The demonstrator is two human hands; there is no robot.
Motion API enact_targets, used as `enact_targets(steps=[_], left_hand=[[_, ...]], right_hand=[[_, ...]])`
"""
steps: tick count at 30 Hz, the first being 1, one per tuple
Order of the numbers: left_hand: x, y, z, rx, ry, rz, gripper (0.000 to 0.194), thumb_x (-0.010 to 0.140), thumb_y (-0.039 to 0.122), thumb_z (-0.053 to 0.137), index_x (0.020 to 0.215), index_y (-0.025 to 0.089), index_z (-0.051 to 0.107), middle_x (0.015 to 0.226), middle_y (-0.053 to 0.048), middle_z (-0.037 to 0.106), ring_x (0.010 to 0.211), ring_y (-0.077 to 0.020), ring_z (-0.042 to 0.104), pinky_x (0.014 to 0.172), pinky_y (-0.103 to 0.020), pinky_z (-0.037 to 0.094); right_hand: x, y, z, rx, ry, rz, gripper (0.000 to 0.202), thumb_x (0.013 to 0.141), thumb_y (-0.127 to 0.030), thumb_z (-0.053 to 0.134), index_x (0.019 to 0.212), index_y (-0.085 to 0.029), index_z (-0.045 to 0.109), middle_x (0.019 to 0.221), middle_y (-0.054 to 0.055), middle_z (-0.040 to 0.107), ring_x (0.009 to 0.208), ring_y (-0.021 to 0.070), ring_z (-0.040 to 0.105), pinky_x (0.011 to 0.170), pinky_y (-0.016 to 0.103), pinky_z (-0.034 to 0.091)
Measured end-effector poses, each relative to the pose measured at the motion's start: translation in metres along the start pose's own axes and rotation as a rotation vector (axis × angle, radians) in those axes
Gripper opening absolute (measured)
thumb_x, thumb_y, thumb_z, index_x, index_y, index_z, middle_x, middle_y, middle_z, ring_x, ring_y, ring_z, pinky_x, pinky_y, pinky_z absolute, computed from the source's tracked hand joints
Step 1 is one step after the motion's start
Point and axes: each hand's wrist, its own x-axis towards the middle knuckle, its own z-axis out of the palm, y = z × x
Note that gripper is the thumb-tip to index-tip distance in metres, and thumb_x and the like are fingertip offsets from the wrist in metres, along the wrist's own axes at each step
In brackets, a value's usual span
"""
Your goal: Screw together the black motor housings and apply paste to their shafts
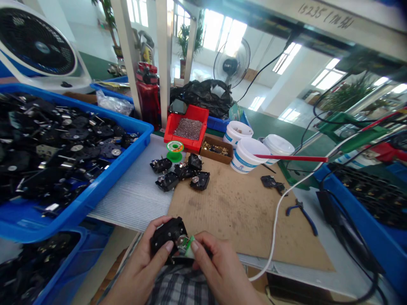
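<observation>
Near the front edge of the bench, my left hand (155, 250) grips a black plastic housing (168, 234) with a round metal part on its side. My right hand (216, 258) pinches a small green-and-white piece (190, 247) against that metal part; its exact kind is unclear. Several similar black assemblies (199, 181) with metal shafts lie farther back, close to a green spool (174, 151).
A blue crate (140, 131) full of black assemblies stands left. Behind are a red bin (203, 114) of small metal pieces, a cardboard box (219, 159) and white tubs (244, 165). Blue-handled pliers (307, 216) and a white cable (276, 216) lie right.
</observation>
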Motion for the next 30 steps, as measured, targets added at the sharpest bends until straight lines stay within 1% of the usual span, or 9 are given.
enact_targets(steps=[3, 5, 9, 14, 18, 22, 27, 28, 30], left_hand=[[0.001, -0.010, -0.001, 0.031, 0.012, 0.025, 0.043, 0.091, 0.050, 0.047, 0.127, 0.026, 0.045, 0.126, -0.006, 0.061, 0.120, -0.0252, 0.055, 0.099, -0.033, 0.046], [0.003, -0.018, -0.001, 0.020, 0.035, 0.027, 0.047, 0.088, 0.052, 0.051, 0.126, 0.026, 0.047, 0.127, -0.007, 0.061, 0.122, -0.0270, 0.055, 0.099, -0.034, 0.047], [0.005, -0.028, 0.001, -0.038, 0.073, -0.002, 0.050, 0.085, 0.056, 0.055, 0.126, 0.027, 0.048, 0.121, -0.005, 0.065, 0.114, -0.0261, 0.061, 0.096, -0.031, 0.050], [0.004, -0.029, 0.002, -0.035, 0.091, -0.020, 0.051, 0.086, 0.057, 0.053, 0.127, 0.029, 0.046, 0.121, -0.004, 0.065, 0.112, -0.0245, 0.062, 0.094, -0.029, 0.051], [0.004, -0.030, -0.001, -0.027, 0.078, -0.027, 0.050, 0.087, 0.058, 0.051, 0.128, 0.030, 0.045, 0.126, -0.005, 0.062, 0.119, -0.0262, 0.057, 0.100, -0.034, 0.049], [0.005, -0.031, -0.005, -0.029, 0.080, -0.039, 0.049, 0.086, 0.058, 0.052, 0.127, 0.031, 0.045, 0.129, -0.004, 0.059, 0.125, -0.0284, 0.052, 0.104, -0.038, 0.045], [0.009, -0.035, -0.006, -0.077, 0.091, -0.065, 0.052, 0.086, 0.060, 0.052, 0.128, 0.032, 0.043, 0.129, -0.004, 0.058, 0.125, -0.0284, 0.051, 0.111, -0.043, 0.037], [0.011, -0.036, -0.006, -0.095, 0.087, -0.076, 0.053, 0.085, 0.061, 0.053, 0.128, 0.032, 0.043, 0.128, -0.004, 0.059, 0.124, -0.0284, 0.052, 0.111, -0.043, 0.037], [0.013, -0.038, -0.008, -0.153, 0.072, -0.113, 0.057, 0.082, 0.063, 0.055, 0.128, 0.031, 0.043, 0.124, -0.005, 0.062, 0.120, -0.0287, 0.056, 0.105, -0.040, 0.044]], right_hand=[[0.000, -0.003, 0.000, -0.020, 0.000, 0.012, 0.035, 0.098, -0.040, 0.041, 0.080, -0.019, 0.063, 0.065, 0.001, 0.063, 0.059, 0.0137, 0.058, 0.056, 0.021, 0.037], [0.000, -0.004, 0.001, -0.039, 0.015, 0.015, 0.033, 0.097, -0.038, 0.042, 0.079, -0.019, 0.063, 0.064, 0.000, 0.063, 0.058, 0.0131, 0.057, 0.055, 0.021, 0.036], [0.002, -0.004, 0.001, -0.072, 0.023, 0.010, 0.031, 0.096, -0.035, 0.044, 0.076, -0.019, 0.061, 0.063, 0.000, 0.061, 0.056, 0.0122, 0.055, 0.053, 0.020, 0.034], [0.005, -0.005, 0.001, -0.090, 0.010, 0.012, 0.029, 0.097, -0.034, 0.044, 0.079, -0.019, 0.061, 0.064, 0.001, 0.062, 0.057, 0.0133, 0.057, 0.054, 0.020, 0.036], [0.009, -0.005, 0.003, -0.103, -0.001, 0.012, 0.026, 0.096, -0.032, 0.045, 0.081, -0.019, 0.062, 0.065, 0.001, 0.063, 0.059, 0.0137, 0.060, 0.055, 0.020, 0.035], [0.014, -0.006, 0.004, -0.105, -0.005, 0.004, 0.026, 0.096, -0.029, 0.045, 0.080, -0.019, 0.062, 0.065, 0.000, 0.062, 0.059, 0.0133, 0.058, 0.054, 0.020, 0.035], [0.018, -0.011, 0.004, -0.091, -0.016, -0.005, 0.025, 0.096, -0.030, 0.046, 0.081, -0.019, 0.063, 0.066, 0.000, 0.063, 0.060, 0.0135, 0.059, 0.055, 0.020, 0.036], [0.019, -0.012, 0.005, -0.086, -0.015, -0.003, 0.026, 0.096, -0.031, 0.046, 0.082, -0.019, 0.063, 0.066, 0.000, 0.063, 0.060, 0.0137, 0.059, 0.055, 0.021, 0.036], [0.022, -0.013, 0.008, -0.062, -0.030, -0.003, 0.028, 0.096, -0.033, 0.046, 0.083, -0.018, 0.065, 0.067, 0.001, 0.064, 0.061, 0.0142, 0.060, 0.056, 0.021, 0.037]])
